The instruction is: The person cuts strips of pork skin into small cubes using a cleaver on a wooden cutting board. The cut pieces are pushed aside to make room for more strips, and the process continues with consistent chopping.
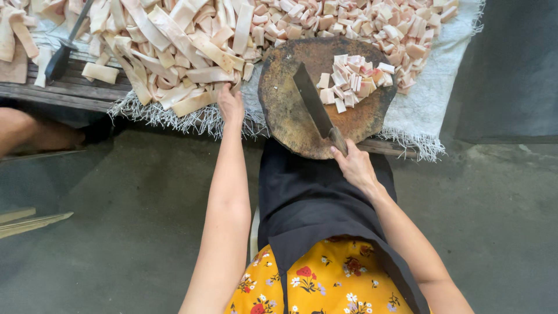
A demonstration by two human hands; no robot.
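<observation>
My left hand reaches to the near edge of a heap of long pale strips and closes its fingers on one strip. My right hand grips the handle of a large dark cleaver. The blade lies flat across a round, worn wooden chopping block. A small pile of cut pale-pink cubes sits on the block's far right part.
A big heap of cut cubes lies on a white fringed cloth behind the block. A second knife rests on the wooden planks at far left. Another person's leg shows at left. Concrete floor lies below.
</observation>
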